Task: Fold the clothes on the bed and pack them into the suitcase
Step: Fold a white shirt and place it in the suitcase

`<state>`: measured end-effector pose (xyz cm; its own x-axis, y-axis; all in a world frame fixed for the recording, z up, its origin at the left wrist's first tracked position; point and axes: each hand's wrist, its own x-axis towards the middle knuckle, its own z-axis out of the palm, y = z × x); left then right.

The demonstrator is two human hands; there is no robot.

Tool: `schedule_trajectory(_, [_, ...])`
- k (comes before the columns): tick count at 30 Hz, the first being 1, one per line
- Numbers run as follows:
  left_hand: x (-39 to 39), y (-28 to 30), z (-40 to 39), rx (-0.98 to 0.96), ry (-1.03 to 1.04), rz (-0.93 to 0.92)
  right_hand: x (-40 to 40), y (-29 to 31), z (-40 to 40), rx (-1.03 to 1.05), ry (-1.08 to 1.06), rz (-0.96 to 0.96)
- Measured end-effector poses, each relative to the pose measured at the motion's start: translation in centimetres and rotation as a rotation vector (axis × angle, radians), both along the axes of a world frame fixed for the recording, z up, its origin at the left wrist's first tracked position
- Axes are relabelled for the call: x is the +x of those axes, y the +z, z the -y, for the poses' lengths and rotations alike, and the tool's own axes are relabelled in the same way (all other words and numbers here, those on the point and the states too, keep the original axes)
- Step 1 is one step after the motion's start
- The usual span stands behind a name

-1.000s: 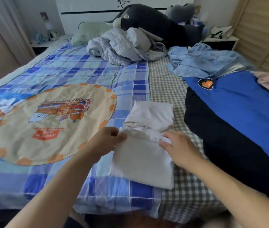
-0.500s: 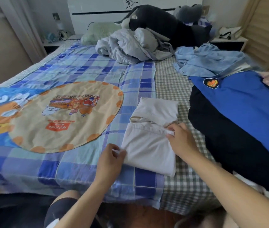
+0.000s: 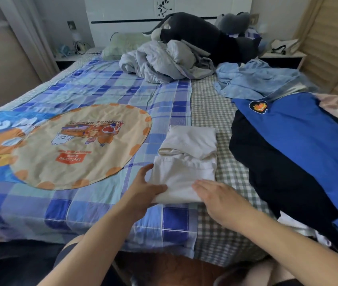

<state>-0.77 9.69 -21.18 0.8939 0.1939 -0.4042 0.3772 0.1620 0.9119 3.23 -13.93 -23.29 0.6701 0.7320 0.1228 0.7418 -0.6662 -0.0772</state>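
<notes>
Near the bed's (image 3: 102, 203) front edge, the folded white garment (image 3: 184, 174) is gripped by the left hand (image 3: 145, 193) and pressed flat by the open-fingered right hand (image 3: 215, 195), apparently for 1 more fold.

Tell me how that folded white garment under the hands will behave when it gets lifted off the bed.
The white garment looks like thin, soft cloth, so it will probably sag and flop. Its folds lie loose, with the upper layer puffed open, so they may fall apart unless supported from beneath. The left hand and right hand hold only its near edge.
</notes>
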Motion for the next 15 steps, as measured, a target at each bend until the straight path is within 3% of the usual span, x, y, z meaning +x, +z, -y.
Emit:
schedule_trajectory(2, [-2.0, -0.1, 0.2, 0.053, -0.070, -0.004, -0.8, 2.5, 1.5, -0.045, 0.068, -0.139])
schedule_trajectory(4, [-4.2, -0.6, 0.6, 0.396, -0.136, 0.059, -1.3, 4.1, 2.9, -0.091, 0.115, -0.223])
schedule_trajectory(6, [-6.3, -1.4, 0.5, 0.817, -0.174, 0.343, -1.1, 4.2, 4.1, -0.102, 0.112, -0.275])
schedule_trajectory(8, [-7.8, -2.2, -0.1, 1.067, -0.414, 0.683, -0.6, 4.2, 4.8, -0.100, 0.059, -0.376])
schedule_trajectory(10, [-8.0, -3.7, -0.6, 1.255, -0.646, 0.902, 0.0, 4.6, 5.3, -0.063, 0.020, -0.453])
schedule_trajectory(13, [-5.2, -5.2, -0.1, 1.365, -0.630, 0.903, 0.0, 6.3, 5.1, 0.001, 0.034, -0.570])
schedule_trajectory(15, [-3.5, -5.5, 0.2, 1.228, -0.587, 0.809, -0.1, 7.4, 4.7, -0.026, 0.028, -0.628])
